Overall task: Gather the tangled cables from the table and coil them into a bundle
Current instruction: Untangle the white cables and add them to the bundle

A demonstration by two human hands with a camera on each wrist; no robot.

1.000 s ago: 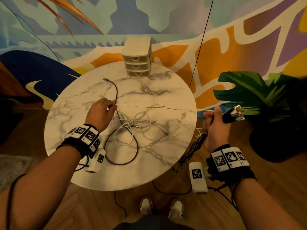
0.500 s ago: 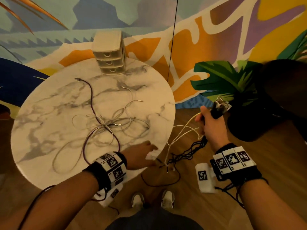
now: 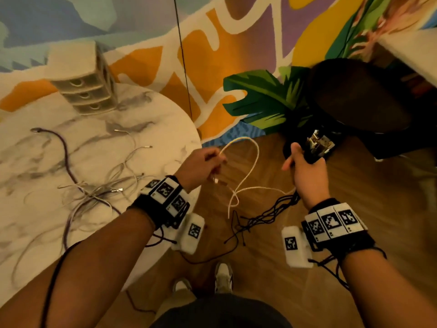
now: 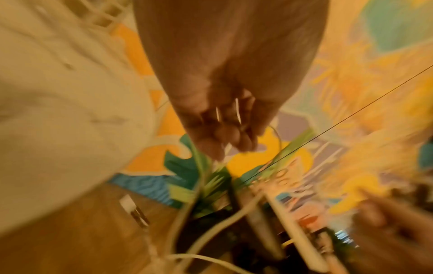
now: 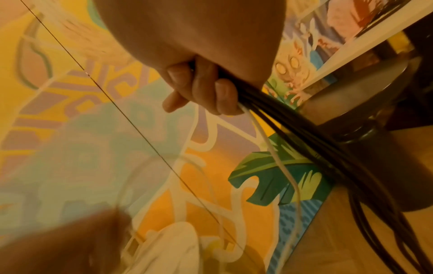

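Note:
My right hand (image 3: 301, 159) grips a bundle of black cables (image 3: 269, 214) with their metal plugs (image 3: 318, 144) sticking up from the fist; the strands hang down toward the floor. In the right wrist view my curled fingers (image 5: 206, 92) hold the black cables (image 5: 304, 129) and a white cable (image 5: 276, 157). My left hand (image 3: 205, 163) pinches a loop of that white cable (image 3: 250, 171) just off the table's right edge, and the left wrist view shows thin white strands (image 4: 237, 111) under the curled fingers. A tangle of thin white and purple cables (image 3: 94, 192) lies on the round marble table (image 3: 71, 245).
A small beige drawer unit (image 3: 82, 88) stands at the table's far edge. A dark round stool or pot (image 3: 354, 95) sits right of my right hand. A thin black cord (image 3: 183, 60) hangs before the painted wall. My shoes (image 3: 222, 275) stand on the wooden floor.
My left hand left the table's tangle, moved right past the table edge and took hold of the white cable loop. My right hand kept its hold on the black bundle. My view swung right.

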